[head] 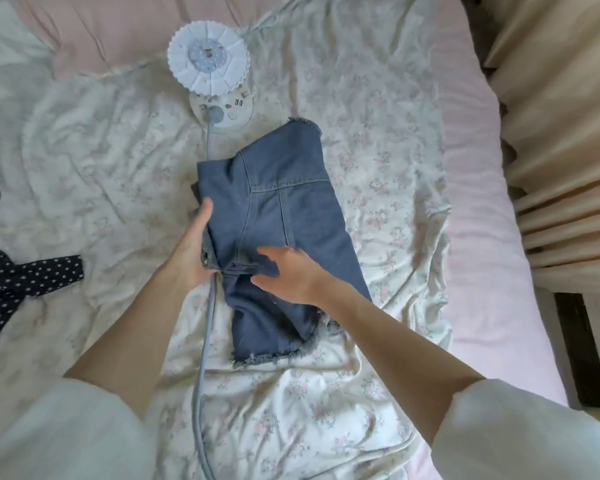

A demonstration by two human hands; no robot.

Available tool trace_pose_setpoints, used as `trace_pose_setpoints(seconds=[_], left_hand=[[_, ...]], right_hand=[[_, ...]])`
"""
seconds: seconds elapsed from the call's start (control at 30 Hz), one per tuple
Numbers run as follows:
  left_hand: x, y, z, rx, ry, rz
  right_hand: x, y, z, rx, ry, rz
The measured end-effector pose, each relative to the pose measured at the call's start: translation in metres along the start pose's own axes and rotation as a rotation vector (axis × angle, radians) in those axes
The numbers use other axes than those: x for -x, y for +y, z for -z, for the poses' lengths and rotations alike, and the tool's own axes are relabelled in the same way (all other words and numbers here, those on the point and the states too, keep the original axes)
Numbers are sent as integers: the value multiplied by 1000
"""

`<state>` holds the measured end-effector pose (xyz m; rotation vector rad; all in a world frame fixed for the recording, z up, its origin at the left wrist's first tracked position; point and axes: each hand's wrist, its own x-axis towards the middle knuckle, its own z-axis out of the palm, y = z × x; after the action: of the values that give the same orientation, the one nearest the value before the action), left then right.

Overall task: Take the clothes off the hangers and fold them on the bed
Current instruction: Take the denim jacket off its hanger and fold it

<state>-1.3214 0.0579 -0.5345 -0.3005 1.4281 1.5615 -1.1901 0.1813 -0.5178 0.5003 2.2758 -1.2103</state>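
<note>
Folded denim shorts on floral bedsheet; left hand grips waistband edge, right hand flat on top.

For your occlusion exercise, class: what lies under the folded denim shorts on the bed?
The denim shorts rest on the floral sheet. The lamp's blue-grey neck passes beneath their left edge; that covered stretch cannot be seen.
</note>
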Motion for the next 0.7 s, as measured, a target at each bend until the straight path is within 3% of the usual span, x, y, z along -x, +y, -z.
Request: trace_pose_setpoints(seconds=[0.2, 0.37, 0.5, 0.6, 0.7], left_hand=[[-29, -28, -5, -522, 523, -214], [-23, -33, 12, -462, 494, -269], [-15, -34, 39, -420, 522, -262], [-16, -35, 48, -556, 586, -203], [-4, -42, 38, -895, 680, -416]], right_hand=[[12, 21, -43, 269, -105, -135], [19, 8, -60, 374, -30, -26], [25, 1, -73, 278, -126, 61], [26, 2, -86, 59, -272, -5], [30, 10, -91, -96, -322, -18]])
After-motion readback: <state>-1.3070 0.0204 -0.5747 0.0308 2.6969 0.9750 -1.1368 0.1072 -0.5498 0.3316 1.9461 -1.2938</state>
